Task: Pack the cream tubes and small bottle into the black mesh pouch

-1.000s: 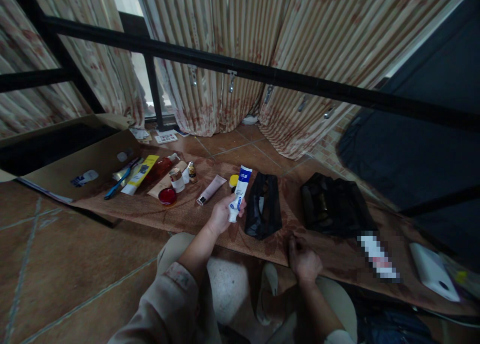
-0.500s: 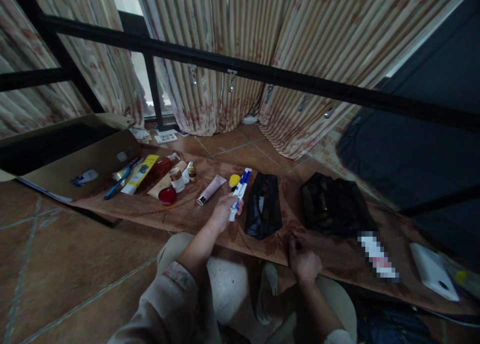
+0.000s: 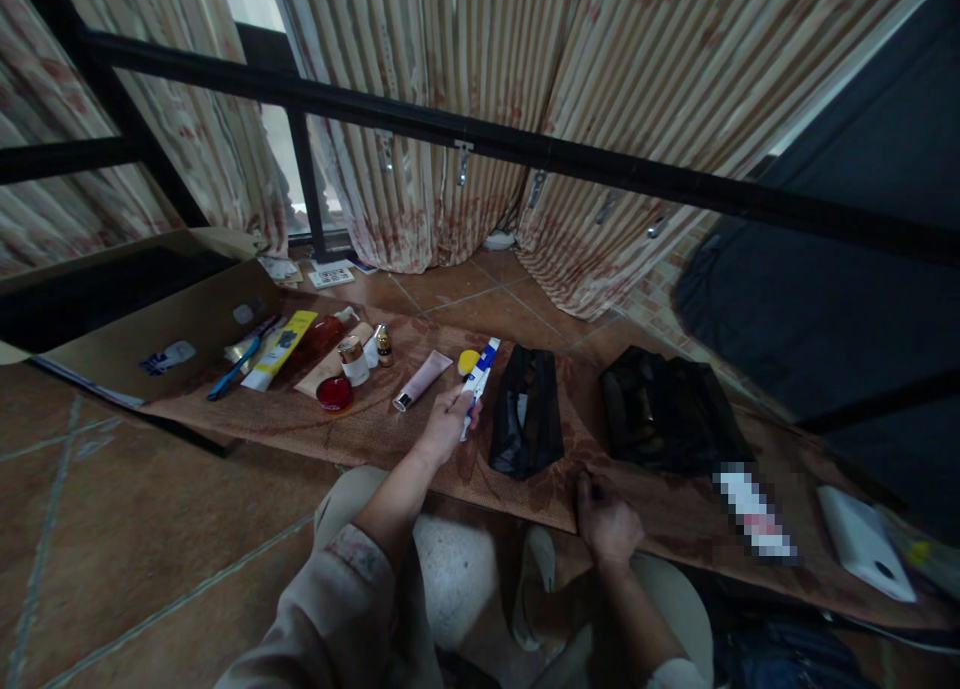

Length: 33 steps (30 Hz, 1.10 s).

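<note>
A slim white-and-blue squeeze tube (image 3: 481, 367) is gripped in my left hand (image 3: 448, 424), tilted with its blue end up and away from me. Just behind it lies a round yellow-topped item (image 3: 469, 361), and to its left a pale pink tube (image 3: 422, 380) with a silver cap. To the right of the tube is a black mesh pouch (image 3: 527, 414), which neither hand touches. My right hand (image 3: 609, 521) rests at the near edge of the cloth-covered bench (image 3: 352, 437), its fingers curled in shadow and nothing visible in them.
Cosmetic bottles and jars, among them a red jar (image 3: 334, 393) and a yellow tube (image 3: 281, 351), lie left beside an open cardboard box (image 3: 172, 344). On the right are a second black pouch (image 3: 667, 409) and a white device (image 3: 864, 544). A dark rail (image 3: 420, 119) crosses in front.
My left hand has turned the tube slightly, so it shows a narrower side now. The right hand stays where it was.
</note>
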Each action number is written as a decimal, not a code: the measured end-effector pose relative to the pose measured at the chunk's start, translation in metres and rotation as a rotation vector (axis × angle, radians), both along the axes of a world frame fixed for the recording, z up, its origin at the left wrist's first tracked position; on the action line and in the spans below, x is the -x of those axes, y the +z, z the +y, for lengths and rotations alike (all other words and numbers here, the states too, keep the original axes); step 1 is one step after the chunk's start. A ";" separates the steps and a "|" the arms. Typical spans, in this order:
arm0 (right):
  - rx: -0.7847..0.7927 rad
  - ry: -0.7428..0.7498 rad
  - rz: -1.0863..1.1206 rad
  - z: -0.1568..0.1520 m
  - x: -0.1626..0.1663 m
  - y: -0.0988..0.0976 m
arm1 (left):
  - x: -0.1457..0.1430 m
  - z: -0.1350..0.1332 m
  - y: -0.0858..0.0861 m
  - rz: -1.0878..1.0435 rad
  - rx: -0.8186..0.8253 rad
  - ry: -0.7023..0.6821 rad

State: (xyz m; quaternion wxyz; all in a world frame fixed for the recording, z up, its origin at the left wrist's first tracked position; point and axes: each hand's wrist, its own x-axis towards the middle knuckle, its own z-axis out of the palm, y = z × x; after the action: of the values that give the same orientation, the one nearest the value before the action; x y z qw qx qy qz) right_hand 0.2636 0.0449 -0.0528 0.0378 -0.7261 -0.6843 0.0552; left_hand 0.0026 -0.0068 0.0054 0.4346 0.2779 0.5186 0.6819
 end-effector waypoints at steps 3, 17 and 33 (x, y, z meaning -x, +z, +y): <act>-0.006 -0.001 0.019 -0.001 0.000 0.001 | -0.001 0.001 0.000 -0.025 0.002 0.009; -0.002 -0.008 -0.012 -0.001 0.001 0.001 | 0.001 0.006 -0.003 -0.323 -0.035 -0.097; -0.010 -0.006 0.069 -0.001 0.005 0.009 | -0.001 0.003 0.001 -0.137 0.043 -0.040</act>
State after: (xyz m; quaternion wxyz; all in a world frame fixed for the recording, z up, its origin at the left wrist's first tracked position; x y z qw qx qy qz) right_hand 0.2585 0.0442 -0.0442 0.0652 -0.7257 -0.6806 0.0765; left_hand 0.0040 -0.0037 0.0066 0.4884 0.2317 0.4965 0.6792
